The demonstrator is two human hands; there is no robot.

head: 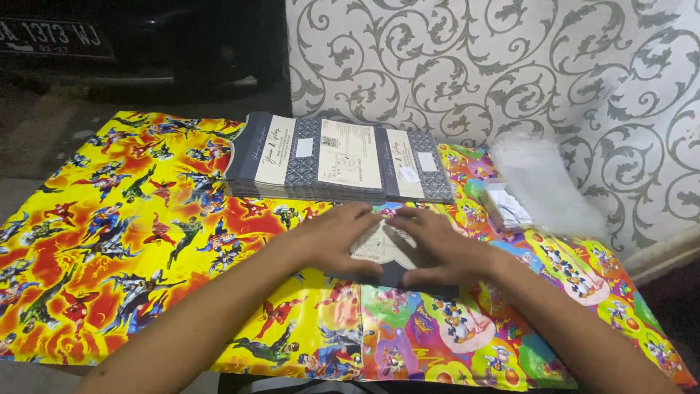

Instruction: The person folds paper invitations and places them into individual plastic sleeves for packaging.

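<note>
Head view: the left hand [332,237] and the right hand [437,248] lie palm-down, fingers spread and nearly flat, pressing on one folded card [380,246] of cream and dark grey that rests near the middle of the table, on the bright cartoon-print cover [131,241]; neither hand closes around the card, both only bear on it from above, fingertips almost meeting over its centre; how far the card is folded under the palms cannot be told, since they hide most of it

Just beyond the hands, close to the card but apart from it, sits a stack of flat unfolded cards [339,157] in the same cream and grey, fanned a little at its near edge; to the right lie a small pile of white paper slips [508,206] and, beside it against the patterned wall [510,66], a heap of clear plastic sleeves [539,182]

What could go wrong, as a judgement: the cover looks glossy, so uneven pressure from one palm may let the card slide or turn, and a crease would set crooked; the seam where the two printed sheets meet runs right under the card and could leave it lying unevenly; a forward push could nudge the fanned stack and spill its near cards; a sweep of the right forearm could scatter the slips or drag the light sleeves off the table edge; the dim light makes edges hard to align
</note>
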